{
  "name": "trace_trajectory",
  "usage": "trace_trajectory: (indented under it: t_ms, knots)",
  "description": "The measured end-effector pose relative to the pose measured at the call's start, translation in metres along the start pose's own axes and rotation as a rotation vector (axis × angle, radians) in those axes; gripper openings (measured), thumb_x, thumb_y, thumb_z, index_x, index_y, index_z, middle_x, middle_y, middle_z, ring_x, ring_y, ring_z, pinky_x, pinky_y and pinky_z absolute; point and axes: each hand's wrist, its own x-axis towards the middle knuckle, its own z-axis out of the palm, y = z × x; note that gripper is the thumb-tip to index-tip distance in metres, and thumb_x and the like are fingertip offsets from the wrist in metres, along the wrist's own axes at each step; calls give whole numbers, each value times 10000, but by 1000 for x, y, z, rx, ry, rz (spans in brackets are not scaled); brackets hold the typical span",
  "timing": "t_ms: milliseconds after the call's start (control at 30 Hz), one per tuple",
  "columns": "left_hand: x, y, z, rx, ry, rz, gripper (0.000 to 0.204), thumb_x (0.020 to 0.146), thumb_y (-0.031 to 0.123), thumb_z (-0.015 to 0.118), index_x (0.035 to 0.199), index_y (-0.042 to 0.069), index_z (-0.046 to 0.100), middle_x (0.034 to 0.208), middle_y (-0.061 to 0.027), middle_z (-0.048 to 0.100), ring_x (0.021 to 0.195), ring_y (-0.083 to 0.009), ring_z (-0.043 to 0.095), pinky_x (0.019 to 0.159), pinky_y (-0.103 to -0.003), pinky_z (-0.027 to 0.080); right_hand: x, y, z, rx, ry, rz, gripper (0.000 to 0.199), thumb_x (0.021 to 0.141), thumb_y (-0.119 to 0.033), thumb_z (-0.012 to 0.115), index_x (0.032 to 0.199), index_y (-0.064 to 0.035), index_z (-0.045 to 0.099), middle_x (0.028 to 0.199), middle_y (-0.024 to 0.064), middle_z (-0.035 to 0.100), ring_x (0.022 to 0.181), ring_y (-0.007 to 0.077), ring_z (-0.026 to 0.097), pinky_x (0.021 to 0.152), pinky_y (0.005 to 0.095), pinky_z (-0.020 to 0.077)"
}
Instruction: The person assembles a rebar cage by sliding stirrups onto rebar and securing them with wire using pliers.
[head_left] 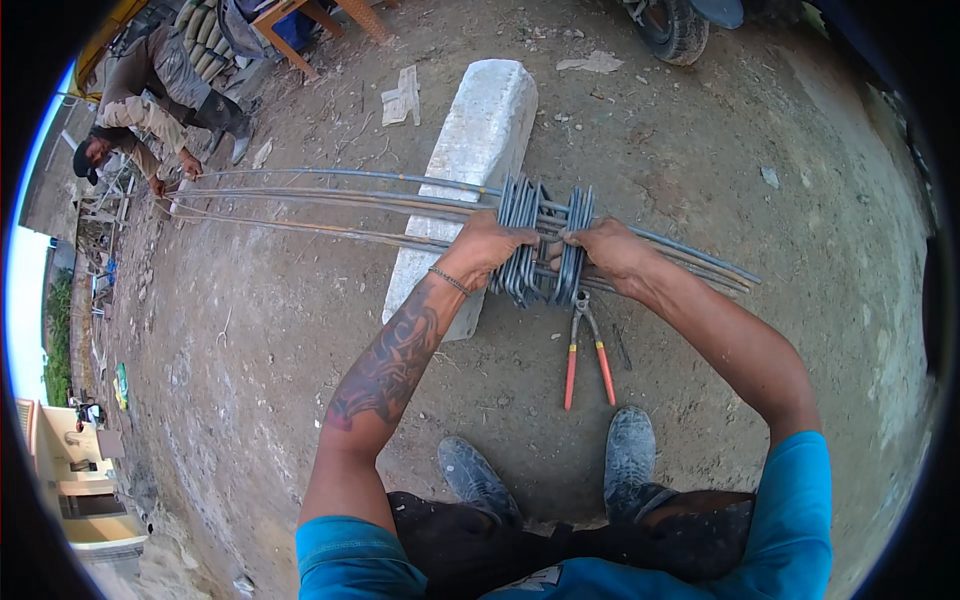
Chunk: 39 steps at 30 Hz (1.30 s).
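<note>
Right in close, your left hand (486,247) and right hand (612,250) have fingers closed on the metal loops (518,215), one bunch each, between them, long sides reaching away from you; bars (430,203) run crosswise through, leftward over the white block (487,115) toward the bending co-worker (150,95).

I make out a bright teal shirt (600,582) along the lower edge, with a whitish mark near its middle; its left sleeve (355,555) and right sleeve (795,495) are short, leaving both forearms bare; the left hand (485,245) and right hand (610,248), near the centre, are bare too; I can see a thin, dark, beaded-looking bracelet (449,279) on the left wrist and a swirling tattoo (390,365) below it; dark, pale-speckled legwear (470,545) meets dusty, greyish-blue shoes (630,455) at lower centre.
</note>
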Motion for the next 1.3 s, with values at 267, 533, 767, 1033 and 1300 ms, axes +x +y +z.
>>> trace_trajectory:
  t_ms: [267,533,767,1033,1300]
  knots:
    - [22,-30,-13,-65,-125,108,220,716,50,709,890,-32,602,758,-64,629,669,-135,591,618,-280,474,4,0,16,-255,162,27,263,848,-150,596,877,111,607,868,181,661,725,191,628,607,307,501]
    - [14,-22,-13,112,60,90,479,641,220,751,969,-78,569,904,-232,635,808,-348,618,761,-391,479,-1,2,71,-942,786,211,386,772,-232,643,983,87,594,1069,236,573,1010,365,537,916,474,395]
    - [15,-10,-9,256,35,-82,522,669,224,717,1080,-42,534,976,-243,621,917,-382,604,804,-422,471,-31,-25,67,-1261,573,-286,690,729,-221,676,1286,37,361,1352,219,351,1252,398,329,1025,478,289]
    - [24,-14,-31,209,-36,-52,372,684,165,695,937,-63,545,815,-223,618,740,-353,611,681,-407,481,-67,-15,39,-1163,580,-246,702,728,-214,688,1301,2,345,1317,223,383,1202,410,382,988,507,321]
    - [17,21,-67,113,-143,-91,318,691,91,713,933,-48,561,729,-126,621,628,-180,589,612,-321,481,-10,-54,79,-1541,156,-93,763,813,-255,593,1412,18,207,1424,165,299,1338,307,263,1120,467,174]
